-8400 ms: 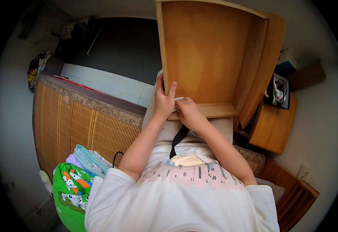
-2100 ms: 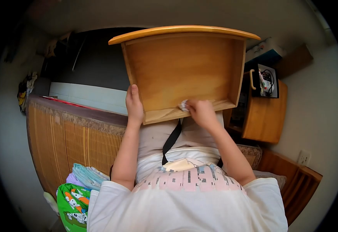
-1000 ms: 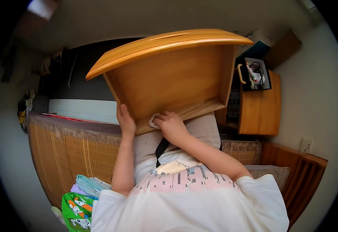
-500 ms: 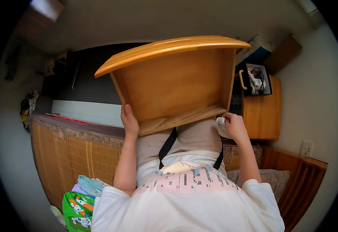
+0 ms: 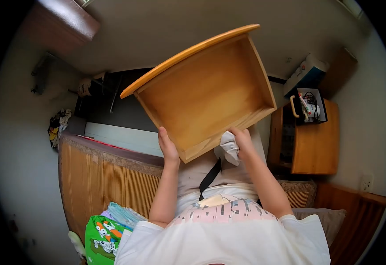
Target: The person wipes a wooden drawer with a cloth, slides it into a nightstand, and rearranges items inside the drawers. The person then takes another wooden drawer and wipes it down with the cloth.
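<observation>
A wooden drawer, bare inside, is held up tilted in front of me, its curved front panel pointing away. My left hand grips its left side near the rear corner, thumb along the outer edge. Around a crumpled white cloth my right hand is closed, with the fingers against the drawer's rear wall. The cloth hangs down beside the hand over my lap. How far the fingers reach beneath the drawer is hidden.
To the right is a wooden nightstand with a box of cables and pens on top. A bed with a bamboo mat lies left, bearing folded clothes and a green printed cloth. A wooden headboard stands right.
The drawer has turned counterclockwise, its right end rising. My right hand with the cloth has moved left along the rear wall. My left hand keeps its hold, and the view has shifted.
</observation>
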Demonstrator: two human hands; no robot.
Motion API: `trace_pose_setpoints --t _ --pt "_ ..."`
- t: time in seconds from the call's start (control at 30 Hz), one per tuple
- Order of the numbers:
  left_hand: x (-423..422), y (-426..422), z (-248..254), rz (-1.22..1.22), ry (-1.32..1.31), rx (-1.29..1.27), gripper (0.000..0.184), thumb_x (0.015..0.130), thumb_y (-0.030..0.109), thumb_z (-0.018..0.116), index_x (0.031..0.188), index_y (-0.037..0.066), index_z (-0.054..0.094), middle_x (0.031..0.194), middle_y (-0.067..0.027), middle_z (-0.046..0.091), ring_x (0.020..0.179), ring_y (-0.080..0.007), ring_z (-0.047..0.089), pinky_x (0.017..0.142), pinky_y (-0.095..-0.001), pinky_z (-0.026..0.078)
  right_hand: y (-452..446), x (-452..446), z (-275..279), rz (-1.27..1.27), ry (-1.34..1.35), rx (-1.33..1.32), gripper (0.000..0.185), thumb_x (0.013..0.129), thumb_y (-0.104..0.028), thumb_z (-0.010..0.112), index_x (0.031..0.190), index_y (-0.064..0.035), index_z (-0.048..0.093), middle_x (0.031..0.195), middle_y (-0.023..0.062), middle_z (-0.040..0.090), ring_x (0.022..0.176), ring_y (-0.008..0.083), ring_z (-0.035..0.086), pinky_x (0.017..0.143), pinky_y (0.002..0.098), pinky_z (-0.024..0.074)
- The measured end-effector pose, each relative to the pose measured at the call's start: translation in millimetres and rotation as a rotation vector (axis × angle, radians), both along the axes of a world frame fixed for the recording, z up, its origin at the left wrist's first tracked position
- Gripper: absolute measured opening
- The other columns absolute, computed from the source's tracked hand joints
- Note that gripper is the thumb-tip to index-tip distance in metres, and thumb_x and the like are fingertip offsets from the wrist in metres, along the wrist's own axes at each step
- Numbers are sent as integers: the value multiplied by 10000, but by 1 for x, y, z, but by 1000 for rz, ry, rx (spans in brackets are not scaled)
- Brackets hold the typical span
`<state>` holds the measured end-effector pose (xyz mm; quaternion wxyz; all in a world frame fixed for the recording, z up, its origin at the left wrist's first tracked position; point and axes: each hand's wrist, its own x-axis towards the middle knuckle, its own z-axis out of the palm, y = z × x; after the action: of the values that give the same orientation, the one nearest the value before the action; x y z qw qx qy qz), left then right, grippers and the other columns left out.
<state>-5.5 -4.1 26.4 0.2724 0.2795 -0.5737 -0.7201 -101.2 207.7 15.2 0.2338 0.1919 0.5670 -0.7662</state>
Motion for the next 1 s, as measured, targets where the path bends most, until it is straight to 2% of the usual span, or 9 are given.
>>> trace_pose_setpoints --t 0.07,0.1,0.2,0.4,0.5,0.67,0.8,0.9,1.0 --pt "6 7 -7 -19 75 105 680 1040 571 387 1518 101 273 1495 -155 369 1323 -253 435 1094 -429 341 34 -42 67 158 60 145 363 840 -175 643 1064 109 610 992 151 675 875 193 662 693 342 526" --pt "9 9 17 -127 142 193 873 960 673 469 1577 220 50 1600 -171 186 1468 -327 243 1166 -492 226 39 -53 91 38 159 227 323 841 -151 618 1046 97 602 921 134 665 779 182 634 673 333 501" --pt "20 -20 23 32 144 -26 1065 870 721 573 1582 256 -67 1634 -189 116 1510 -398 132 1192 -517 163 70 -98 115 175 318 391 538 808 -205 612 1284 39 556 976 130 677 810 180 622 760 311 498" --pt "10 -23 19 -481 -12 -250 1057 786 491 821 1557 78 228 1486 -210 426 1421 -322 372 1159 -438 285 64 -110 159 364 516 730 770 763 -208 605 1497 -62 423 903 149 727 807 184 671 835 294 508" --pt "-14 -11 21 -294 -188 -200 549 903 165 735 1344 -26 469 1257 -142 598 1148 -227 576 983 -335 462 57 -113 170 428 596 723 772 766 -203 610 1506 -96 421 888 143 727 791 177 676 822 298 514" --pt "-7 -1 43 -214 -179 -156 398 950 74 638 1299 -53 496 1220 -150 622 1117 -217 601 970 -324 466 58 -124 180 420 631 645 746 783 -205 638 1499 -131 443 872 124 724 778 151 674 769 288 519" --pt "7 15 60 -152 -214 -124 341 959 32 587 1279 -60 512 1203 -153 633 1108 -226 610 981 -330 462 53 -115 150 296 595 585 770 802 -304 805 1459 -75 475 1042 126 663 838 182 646 772 309 507" --pt "2 21 65 -150 -275 -198 376 958 23 568 1314 -68 488 1199 -162 637 1109 -237 611 994 -335 455 43 -71 120 -122 1160 875 557 816 -251 826 1246 -40 541 1072 110 522 983 230 520 886 353 448" --pt "-1 22 71 -191 -316 -231 403 961 21 558 1343 -69 470 1229 -173 626 1131 -244 604 1004 -339 448 34 -20 83 173 1292 947 351 872 -94 719 1156 -21 528 1161 178 465 1078 343 510 920 404 440"
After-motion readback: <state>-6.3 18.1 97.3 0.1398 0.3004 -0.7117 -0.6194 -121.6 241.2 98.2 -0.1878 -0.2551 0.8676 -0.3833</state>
